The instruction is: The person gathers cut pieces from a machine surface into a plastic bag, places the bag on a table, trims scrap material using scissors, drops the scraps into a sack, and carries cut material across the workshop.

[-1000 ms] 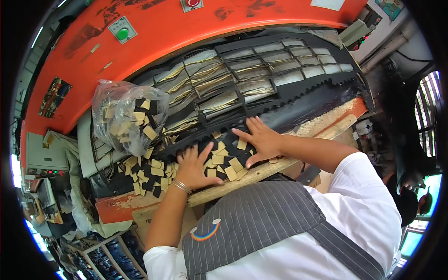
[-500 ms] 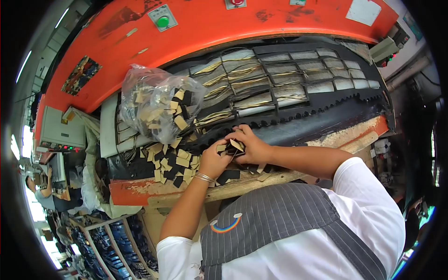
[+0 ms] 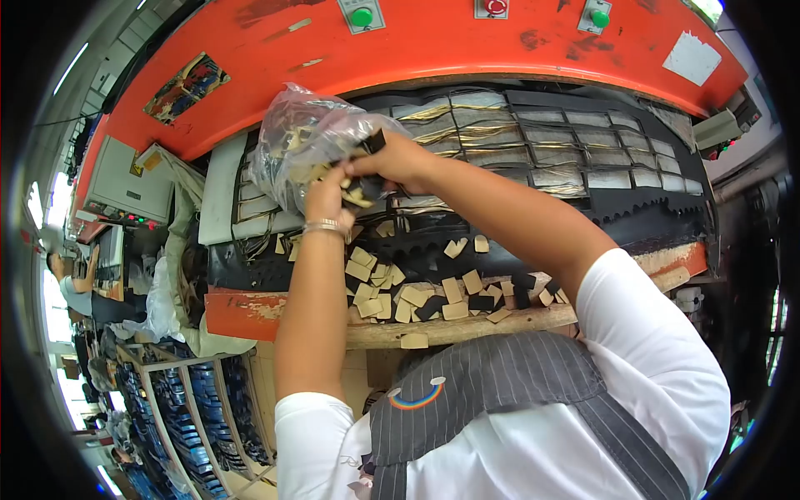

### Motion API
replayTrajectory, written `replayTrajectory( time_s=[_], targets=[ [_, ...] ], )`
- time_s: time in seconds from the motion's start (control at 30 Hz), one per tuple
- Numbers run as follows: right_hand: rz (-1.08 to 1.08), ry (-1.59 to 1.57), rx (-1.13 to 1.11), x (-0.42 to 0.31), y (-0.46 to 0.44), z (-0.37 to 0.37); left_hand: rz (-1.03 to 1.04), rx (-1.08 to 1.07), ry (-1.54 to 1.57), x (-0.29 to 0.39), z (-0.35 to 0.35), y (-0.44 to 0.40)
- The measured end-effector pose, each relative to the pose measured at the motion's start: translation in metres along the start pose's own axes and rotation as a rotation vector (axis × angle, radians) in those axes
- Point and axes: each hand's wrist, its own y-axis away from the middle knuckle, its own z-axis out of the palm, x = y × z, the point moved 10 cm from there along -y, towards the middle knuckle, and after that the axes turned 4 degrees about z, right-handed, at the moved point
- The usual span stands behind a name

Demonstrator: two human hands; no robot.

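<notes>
A clear plastic bag (image 3: 321, 117) with small tan and black cut pieces in it lies on the work surface. Both hands are at its mouth. My right hand (image 3: 398, 162) is closed on several small cut pieces (image 3: 372, 142), a black one showing beyond the fingers. My left hand (image 3: 325, 200) is bent beside it at the bag's near side, its fingers curled and partly blurred; what they grip I cannot make out. Tan and black pieces (image 3: 357, 197) show just under the hands. Loose cut pieces (image 3: 454, 290) lie scattered along the near edge of the bench.
A red-orange machine beam (image 3: 433, 42) with green and red buttons spans the back. Beneath it lies a black grid frame (image 3: 575, 137) with pale panels. A worn wooden edge (image 3: 375, 336) runs along the front. A rack of dark blue items (image 3: 192, 400) stands lower left; another person is at far left.
Both hands have moved from the near edge up and left to the bag's mouth. Loose pieces now lie spread along the near edge where the hands were. The view has shifted slightly.
</notes>
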Motion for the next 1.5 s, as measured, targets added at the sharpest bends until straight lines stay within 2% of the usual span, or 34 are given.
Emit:
replayTrajectory(
  time_s=[0.07, 0.13, 0.17, 0.27, 0.3, 0.33, 0.37, 0.43, 0.47, 0.5, 0.53, 0.57, 0.63, 0.67, 0.7, 0.77, 0.8, 0.9, 0.93, 0.97, 1.0, 1.03, 1.1, 1.13, 1.17, 1.23, 1.3, 1.4, 1.5],
  targets=[
    [-0.027, -0.009, -0.051, -0.008, -0.028, 0.017, 0.082, 0.062, -0.006, 0.021, -0.008, -0.028],
    [-0.231, -0.020, 0.231, -0.029, -0.047, 0.007, 0.218, 0.113, 0.041, 0.049, -0.013, -0.046],
    [-0.226, -0.021, 0.223, -0.031, -0.060, 0.013, 0.218, 0.122, 0.041, 0.056, -0.013, -0.054],
    [-0.355, 0.400, 0.701, -0.056, -0.068, -0.005, 0.331, 0.190, 0.050, 0.090, -0.019, -0.065],
    [-0.350, 0.397, 0.697, -0.059, -0.074, -0.004, 0.374, 0.207, -0.226, 0.104, -0.025, -0.071],
    [-0.267, 0.576, 0.676, -0.062, -0.084, 0.000, 0.411, 0.221, -0.503, 0.115, -0.028, -0.074],
    [-0.182, 0.755, 0.651, -0.065, -0.093, 0.004, 0.406, 0.226, -0.505, 0.115, -0.033, -0.076],
    [-0.123, 0.837, 0.597, -0.075, -0.099, 0.007, 0.370, 0.176, -0.474, 0.113, -0.036, -0.079],
    [-0.045, 0.969, 0.361, -0.086, -0.094, 0.020, 0.279, 0.075, -0.342, 0.115, -0.013, -0.051],
    [0.033, 1.089, 0.122, -0.083, -0.091, 0.035, 0.276, 0.080, -0.343, 0.123, -0.011, -0.046],
    [0.002, 1.220, 0.187, -0.091, -0.097, 0.030, 0.237, -0.025, -0.306, 0.121, -0.004, -0.044],
    [0.008, 1.217, 0.183, -0.089, -0.101, 0.028, 0.197, -0.130, -0.268, 0.117, 0.004, -0.042],
    [-0.247, 1.614, 0.127, -0.106, -0.089, 0.050, 0.191, -0.081, -0.299, 0.116, -0.004, -0.039],
    [-0.331, 1.677, 0.111, -0.108, -0.079, 0.054, 0.198, -0.029, -0.343, 0.115, -0.009, -0.036],
    [-0.312, 1.695, 0.111, -0.102, -0.074, 0.051, 0.200, 0.016, -0.380, 0.113, -0.008, -0.030],
    [-0.420, 1.545, 0.245, -0.103, -0.062, 0.043, 0.222, -0.042, -0.607, 0.114, 0.009, 0.000],
    [-0.455, 1.503, 0.225, -0.096, -0.060, 0.042, 0.251, -0.130, -0.664, 0.109, 0.010, 0.001],
    [-0.531, 1.403, 0.116, -0.091, -0.014, 0.032, 0.382, -0.134, -1.027, 0.106, 0.025, 0.054],
    [-0.732, 1.284, 0.044, -0.090, 0.016, 0.033, 0.707, -0.124, -1.301, 0.109, 0.032, 0.076],
    [-0.930, 1.155, -0.029, -0.089, 0.049, 0.030, 0.843, -0.117, -1.365, 0.099, 0.038, 0.100],
    [-0.963, 1.107, -0.097, -0.079, 0.074, 0.020, 0.908, -0.193, -1.385, 0.083, 0.039, 0.118],
    [-0.998, 1.057, -0.168, -0.070, 0.104, 0.009, 0.880, -0.357, -1.304, 0.063, 0.039, 0.131],
    [-0.981, 1.030, -0.186, -0.037, 0.157, -0.019, 0.777, -0.668, -1.201, 0.012, 0.031, 0.153],
    [-0.888, 1.054, -0.230, -0.011, 0.180, -0.034, 0.696, -0.808, -1.257, -0.013, 0.026, 0.163],
    [-0.799, 1.072, -0.275, 0.016, 0.203, -0.050, 0.697, -0.811, -1.250, -0.019, 0.024, 0.168],
    [-0.711, 1.188, -0.355, 0.062, 0.250, -0.075, 0.599, -1.110, -1.405, -0.058, 0.024, 0.188],
    [-0.516, 1.241, -0.396, 0.091, 0.286, -0.101, 0.584, -1.145, -1.475, -0.071, 0.023, 0.187],
    [-0.442, 1.321, -0.405, 0.111, 0.309, -0.121, 0.604, -1.253, -1.554, -0.085, 0.036, 0.184],
    [-0.503, 1.312, -0.465, 0.126, 0.309, -0.116, 0.609, -1.317, -1.593, -0.102, 0.043, 0.182]
  ],
)
